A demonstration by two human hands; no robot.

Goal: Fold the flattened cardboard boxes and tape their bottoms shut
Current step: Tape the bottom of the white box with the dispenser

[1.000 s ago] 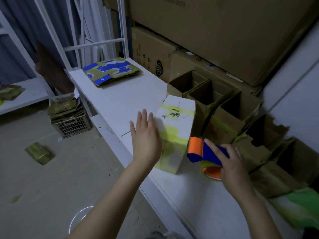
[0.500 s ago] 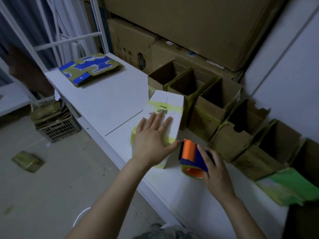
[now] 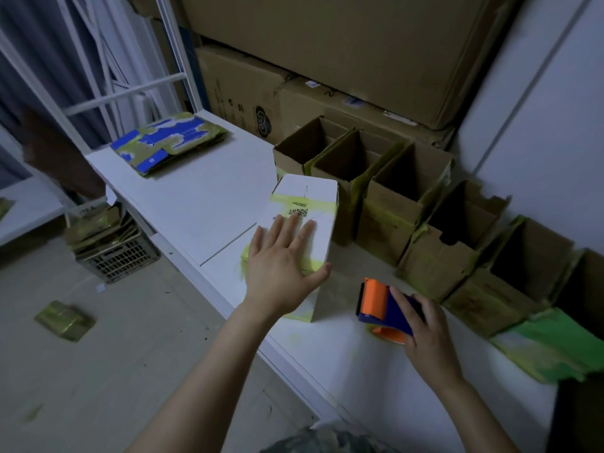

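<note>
Pressing on taped box (image 3: 310, 204), tape dispenser (image 3: 379, 302) gripped alongside.
Flat left hand (image 3: 281, 266), fingers straight and spread, on top face of the white-yellow box, upright on white table (image 3: 202, 197) just beside row of open folded boxes (image 3: 392, 204). Right hand (image 3: 428, 331) curled round blue-orange dispenser, right of box, not touching it.

Table (image 3: 196, 197): open surface between the flat stack (image 3: 170, 145) at the far left corner and the white box (image 3: 313, 204), reachable from the front edge.

Back and right: a row of open boxes (image 3: 392, 204) lines the cartons (image 3: 327, 44) and wall, closing that side. The white box stands just beside the row's first box, with the left hand (image 3: 281, 266) flat on top.

Front right: a bare strip runs before the row, partly taken by the dispenser (image 3: 382, 305) in the right hand (image 3: 428, 328). Green flats (image 3: 549, 351) block its far end.
</note>
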